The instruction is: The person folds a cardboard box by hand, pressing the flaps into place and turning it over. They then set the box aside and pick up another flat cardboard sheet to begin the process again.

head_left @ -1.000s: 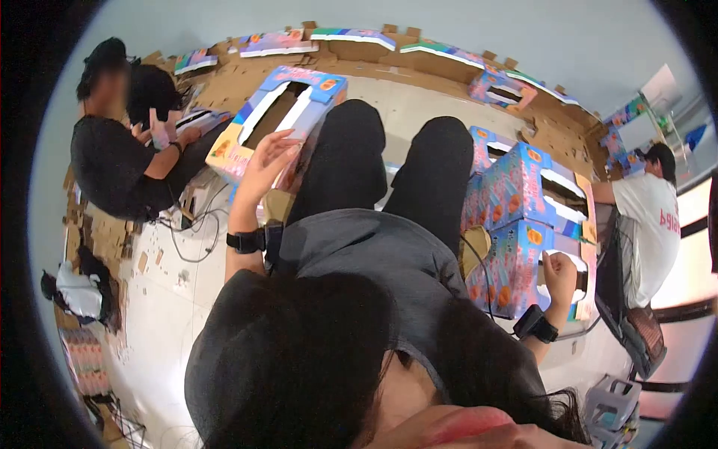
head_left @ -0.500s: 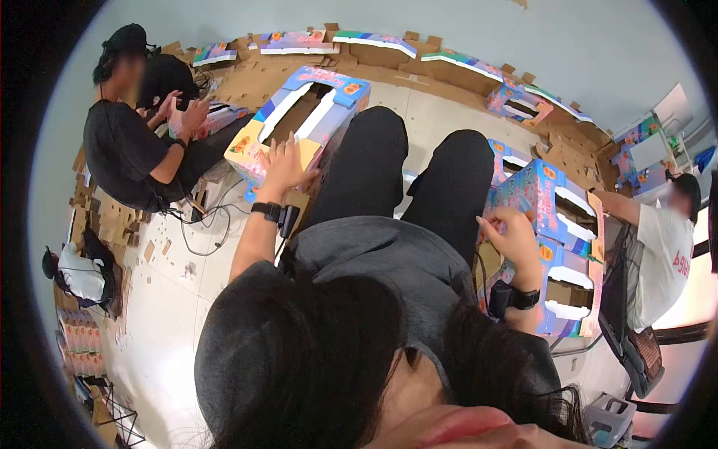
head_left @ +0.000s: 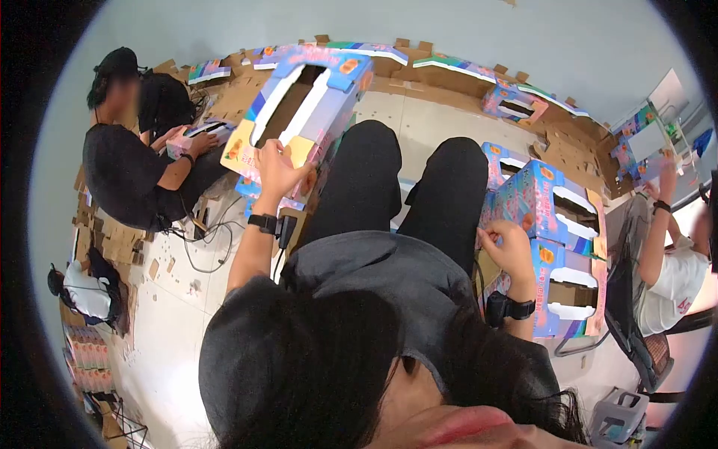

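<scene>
We hold the long printed box (head_left: 299,97) tilted above our left knee, left hand (head_left: 278,170) closed on its near end so the slotted face shows. Our right hand (head_left: 511,243) curls against the stacked boxes (head_left: 557,217) beside our right leg; whether it grips them we cannot tell.

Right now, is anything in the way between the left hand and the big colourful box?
No. The left hand has its grip on the near end of the colourful box, fingers right on the cardboard. Nothing visible sits between them.
</scene>
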Available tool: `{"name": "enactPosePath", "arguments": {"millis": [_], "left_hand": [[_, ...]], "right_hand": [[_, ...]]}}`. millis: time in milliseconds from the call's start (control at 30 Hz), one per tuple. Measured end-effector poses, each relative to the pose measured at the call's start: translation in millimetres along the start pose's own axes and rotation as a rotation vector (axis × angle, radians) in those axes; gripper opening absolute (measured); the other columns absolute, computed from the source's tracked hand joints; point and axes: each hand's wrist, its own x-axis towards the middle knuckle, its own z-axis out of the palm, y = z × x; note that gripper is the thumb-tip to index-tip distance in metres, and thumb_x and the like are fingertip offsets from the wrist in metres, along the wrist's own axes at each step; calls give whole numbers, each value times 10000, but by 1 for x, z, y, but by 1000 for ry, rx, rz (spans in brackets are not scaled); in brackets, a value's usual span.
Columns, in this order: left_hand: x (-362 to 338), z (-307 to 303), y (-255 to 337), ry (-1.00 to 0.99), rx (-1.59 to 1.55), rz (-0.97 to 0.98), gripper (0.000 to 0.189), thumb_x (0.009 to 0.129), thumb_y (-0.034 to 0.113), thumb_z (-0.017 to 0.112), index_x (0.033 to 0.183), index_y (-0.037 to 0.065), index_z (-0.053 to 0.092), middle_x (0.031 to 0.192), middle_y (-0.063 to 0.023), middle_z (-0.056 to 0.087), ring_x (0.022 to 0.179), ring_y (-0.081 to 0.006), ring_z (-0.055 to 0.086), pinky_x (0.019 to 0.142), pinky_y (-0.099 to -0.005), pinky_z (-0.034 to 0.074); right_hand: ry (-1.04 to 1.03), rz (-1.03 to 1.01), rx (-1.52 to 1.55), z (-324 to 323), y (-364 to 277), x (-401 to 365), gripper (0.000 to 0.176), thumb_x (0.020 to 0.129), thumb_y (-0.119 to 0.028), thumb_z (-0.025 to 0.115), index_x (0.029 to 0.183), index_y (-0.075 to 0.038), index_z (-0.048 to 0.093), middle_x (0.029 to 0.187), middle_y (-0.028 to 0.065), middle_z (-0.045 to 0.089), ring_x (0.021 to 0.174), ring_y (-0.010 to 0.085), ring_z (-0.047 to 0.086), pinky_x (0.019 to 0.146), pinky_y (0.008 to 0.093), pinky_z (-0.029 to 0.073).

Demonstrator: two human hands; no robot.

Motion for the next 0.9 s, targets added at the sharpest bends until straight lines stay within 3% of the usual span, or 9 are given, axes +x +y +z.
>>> {"name": "enactPosePath", "arguments": {"millis": [33,133,167,267,433,567,667,767,900], "left_hand": [[4,-7,7,45,-10,115,735,567,454,897,983,33,462,942,-112,456,922,-312,436,872,-456,358],[15,-32,40,203,-26,378,716,592,454,894,992,43,465,933,-109,446,924,-324,430,931,-486,351],[18,-46,55,222,-50,425,675,610,454,888,972,56,480,1005,-130,503,1005,-350,477,1063,-539,298],[22,-74,94,276,-57,605,639,599,496,879,916,92,499,1161,-153,551,1160,-359,507,1130,-573,206],[4,-99,142,174,-116,747,578,598,516,858,858,107,543,1163,-148,574,1150,-344,555,1146,-620,109],[-10,-95,169,96,-146,855,540,579,473,849,871,124,558,1136,-127,574,1154,-327,563,1150,-638,99],[-9,-85,174,23,-150,927,514,563,431,844,879,136,567,1137,-104,579,1173,-307,564,1153,-632,99],[-10,-71,165,-58,-99,1011,490,557,399,831,887,141,575,1151,-92,582,1213,-289,558,1178,-584,115],[-6,-64,158,-121,-112,997,467,580,394,820,883,139,573,1161,-99,588,1243,-289,544,1190,-562,128]], "right_hand": [[17,-2,-6,-1,-2,0,227,824,-184,739,705,-3,672,678,141,630,661,328,633,619,411,489],[110,-65,-59,-9,-19,3,204,806,-146,748,689,-10,650,682,130,617,715,320,630,658,406,483],[143,-107,-71,-11,-23,5,195,798,-134,752,685,-18,644,697,120,617,735,317,626,677,408,483],[290,-254,-90,-15,-34,13,174,774,-101,760,678,-38,630,750,97,621,792,312,618,730,417,484],[648,-457,-129,-29,-59,14,123,729,-72,743,689,-60,627,857,80,653,874,327,626,799,444,496],[831,-536,-211,-45,-74,3,75,672,-81,702,710,-75,637,885,86,669,919,327,626,836,444,496],[858,-527,-279,-55,-83,0,35,722,-89,681,742,-72,659,936,92,675,985,359,621,892,450,481],[788,-515,-224,-51,-75,22,133,719,-153,701,823,-72,687,972,98,675,986,331,611,889,461,478],[570,-499,-303,-23,-56,67,402,772,-301,728,1082,-52,673,1099,133,625,1071,328,562,966,485,412]]}}
